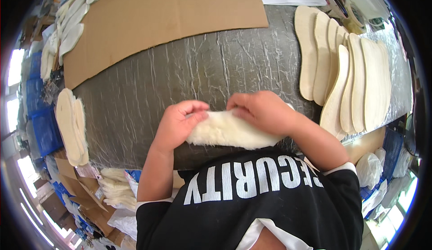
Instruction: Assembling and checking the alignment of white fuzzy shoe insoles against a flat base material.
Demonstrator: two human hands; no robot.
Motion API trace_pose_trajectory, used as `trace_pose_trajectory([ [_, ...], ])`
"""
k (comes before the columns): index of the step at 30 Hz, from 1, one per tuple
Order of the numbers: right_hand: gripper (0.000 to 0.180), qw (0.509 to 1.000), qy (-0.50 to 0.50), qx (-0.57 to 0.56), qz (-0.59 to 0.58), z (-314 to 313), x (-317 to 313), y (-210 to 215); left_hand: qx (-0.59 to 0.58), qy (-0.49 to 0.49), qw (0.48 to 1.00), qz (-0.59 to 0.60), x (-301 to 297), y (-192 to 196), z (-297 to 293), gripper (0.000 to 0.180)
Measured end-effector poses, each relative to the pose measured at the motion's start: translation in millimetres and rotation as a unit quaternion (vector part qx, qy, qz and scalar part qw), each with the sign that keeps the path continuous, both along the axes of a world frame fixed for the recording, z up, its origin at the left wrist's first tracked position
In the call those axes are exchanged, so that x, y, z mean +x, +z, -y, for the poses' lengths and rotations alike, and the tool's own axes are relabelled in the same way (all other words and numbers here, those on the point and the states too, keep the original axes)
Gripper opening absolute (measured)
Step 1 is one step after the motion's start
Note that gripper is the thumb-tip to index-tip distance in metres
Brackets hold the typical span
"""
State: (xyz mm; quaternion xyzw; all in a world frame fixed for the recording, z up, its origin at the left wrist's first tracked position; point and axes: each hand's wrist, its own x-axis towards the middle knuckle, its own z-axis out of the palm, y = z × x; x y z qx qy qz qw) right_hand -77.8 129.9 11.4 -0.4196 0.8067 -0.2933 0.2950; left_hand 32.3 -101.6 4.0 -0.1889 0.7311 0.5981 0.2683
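Both hands grip 1 fleecy white insole (227, 133) at the near edge of the grey table (180, 74). Left hand (180, 124): fingers curled closed over its left end. Right hand (263, 110): closed, pressing its right end. About 8 flat beige insoles (342, 79) overlap at right; 1 cardboard sheet (157, 20) lies beyond.

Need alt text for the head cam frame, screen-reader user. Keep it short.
Two bare hands, left hand and right hand, hold a white fleecy insole by its ends at the near edge of a grey foil-covered table. A row of overlapping beige flat insoles lies to the right, a cardboard sheet at the far left.
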Motion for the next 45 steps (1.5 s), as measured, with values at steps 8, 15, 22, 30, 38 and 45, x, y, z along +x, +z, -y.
trace_pose_trajectory([
  [8,0.023,0.741,-0.156,-0.122,0.641,-2,-26,-31,-0.295,-0.113,0.82,-0.477,-12,39,-18,0.066],
  [15,0.031,0.689,-0.104,-0.057,0.715,-11,-9,-42,-0.359,-0.15,0.774,-0.5,-10,39,-22,0.038],
  [22,0.042,0.936,0.045,-0.105,0.333,-39,-27,-8,-0.224,-0.177,0.888,-0.361,1,25,-14,0.025],
  [30,0.022,0.993,0.085,-0.082,-0.027,-13,0,-11,-0.124,-0.168,0.921,-0.328,6,6,-16,0.016],
  [38,0.039,0.977,0.006,-0.03,-0.213,-22,16,-14,-0.304,-0.054,0.929,-0.206,19,-1,-16,0.028],
  [45,0.089,0.967,0.098,-0.03,-0.234,-42,48,-35,-0.426,-0.325,0.766,-0.356,35,-18,-41,0.092],
])
